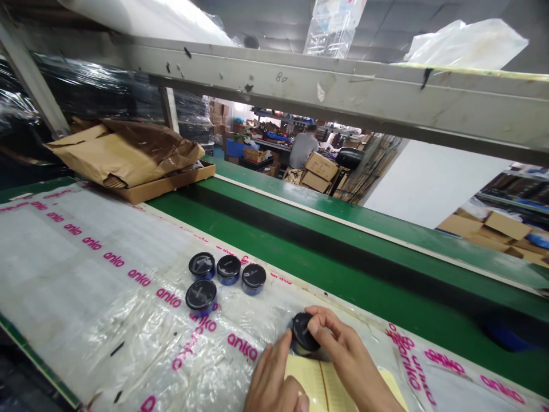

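One long green conveyor belt [266, 229] crosses the view diagonally, below one pale metal beam [283, 80]. Alongside the belt, one worktop [128, 274] is covered in clear film printed with pink "anko" lettering. At its far left end sits one shallow cardboard tray [171, 184] with crumpled brown paper [128, 151] on it. One person in a grey top [302, 150] is in the background, near stacked cartons [321, 166].

Two bare hands work at the near edge. The right hand [349, 355] grasps one black-lidded round container [305, 332], its thumb on the lid and its fingers at the far rim. The left hand [277, 377] has its fingers loosely bent, not closed around anything, with a fingertip against the container's left side. Yellow sheet material [319, 380] lies beneath the hands, just on the near side of the container.

Four more round containers [228, 270] with black lids and blue sides stand upright to the left: three in a row, one nearer, in front of the leftmost.
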Available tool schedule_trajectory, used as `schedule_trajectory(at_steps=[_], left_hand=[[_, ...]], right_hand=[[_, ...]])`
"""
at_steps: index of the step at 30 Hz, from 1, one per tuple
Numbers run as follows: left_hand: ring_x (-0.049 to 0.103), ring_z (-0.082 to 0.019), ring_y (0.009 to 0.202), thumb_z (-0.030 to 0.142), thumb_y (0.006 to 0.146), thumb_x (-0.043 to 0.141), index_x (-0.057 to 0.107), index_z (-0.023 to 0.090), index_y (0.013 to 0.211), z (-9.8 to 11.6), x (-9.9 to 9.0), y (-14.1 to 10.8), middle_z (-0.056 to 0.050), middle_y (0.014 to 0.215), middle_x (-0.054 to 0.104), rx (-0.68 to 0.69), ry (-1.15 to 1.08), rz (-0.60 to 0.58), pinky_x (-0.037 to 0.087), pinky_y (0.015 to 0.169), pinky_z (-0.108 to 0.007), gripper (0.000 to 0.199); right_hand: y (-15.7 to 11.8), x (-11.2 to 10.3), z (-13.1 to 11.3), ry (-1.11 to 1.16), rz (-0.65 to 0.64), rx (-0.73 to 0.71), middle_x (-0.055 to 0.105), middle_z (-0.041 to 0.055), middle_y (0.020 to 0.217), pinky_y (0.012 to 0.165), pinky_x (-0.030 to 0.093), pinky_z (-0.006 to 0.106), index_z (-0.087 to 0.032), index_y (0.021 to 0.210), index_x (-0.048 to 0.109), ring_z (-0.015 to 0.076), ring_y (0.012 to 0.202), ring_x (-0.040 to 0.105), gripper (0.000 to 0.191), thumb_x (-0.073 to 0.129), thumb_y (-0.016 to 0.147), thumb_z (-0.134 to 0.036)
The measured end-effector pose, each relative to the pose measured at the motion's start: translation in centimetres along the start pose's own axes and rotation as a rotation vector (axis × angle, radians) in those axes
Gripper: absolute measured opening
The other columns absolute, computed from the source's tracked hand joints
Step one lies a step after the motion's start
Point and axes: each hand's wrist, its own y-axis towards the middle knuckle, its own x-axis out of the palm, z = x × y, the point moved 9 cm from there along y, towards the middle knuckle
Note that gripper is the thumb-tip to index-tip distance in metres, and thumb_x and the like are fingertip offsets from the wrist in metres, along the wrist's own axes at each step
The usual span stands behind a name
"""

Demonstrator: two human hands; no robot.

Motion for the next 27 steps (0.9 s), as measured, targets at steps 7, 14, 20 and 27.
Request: schedule_trajectory(at_steps=[7, 14, 20, 27], left_hand=[[0.054, -0.025, 0.134, 0.021, 0.102, 0.028, 0.053, 0.020, 0.074, -0.11, 0.00, -0.09, -0.019, 0.145, 0.055, -0.012, -0.021, 0.036, 0.056, 0.103, -0.044, 0.037], [0.053, -0.026, 0.135, 0.020, 0.100, 0.031, 0.052, 0.020, 0.075, -0.16, 0.42, -0.33, -0.021, 0.147, 0.052, -0.013, -0.060, 0.032, 0.055, 0.103, -0.047, 0.033], [0.051, -0.025, 0.137, 0.012, 0.095, 0.029, 0.049, 0.020, 0.073, -0.05, 0.68, -0.38, -0.023, 0.146, 0.052, 0.005, -0.020, 0.002, 0.054, 0.104, -0.045, 0.031], [0.052, -0.024, 0.136, 0.009, 0.092, 0.033, 0.048, 0.021, 0.072, 0.03, 0.54, -0.35, -0.023, 0.143, 0.055, 0.020, 0.032, 0.015, 0.054, 0.104, -0.043, 0.027]], right_hand=[[0.05, -0.02, 0.19, 0.005, 0.001, 0.018, 0.060, 0.0062, 0.122, 0.088, 0.038, 0.033, -0.021, 0.075, 0.059, 0.0288, 0.108, 0.054, 0.048, 0.058, 0.090, -0.067], [-0.01, 0.03, -0.35, -0.029, 0.027, -0.040, 0.060, 0.0069, 0.121, 0.087, 0.039, 0.032, -0.022, 0.072, 0.058, 0.0292, 0.114, 0.053, 0.047, 0.057, 0.091, -0.065], [-0.14, 0.10, -0.13, -0.052, 0.047, -0.072, 0.059, 0.0062, 0.119, 0.084, 0.040, 0.030, -0.022, 0.076, 0.058, 0.0271, 0.112, 0.054, 0.046, 0.054, 0.094, -0.065], [-0.22, 0.22, 0.03, -0.063, 0.072, -0.099, 0.060, 0.0052, 0.119, 0.083, 0.041, 0.030, -0.023, 0.077, 0.059, 0.0242, 0.105, 0.057, 0.043, 0.054, 0.095, -0.062]])
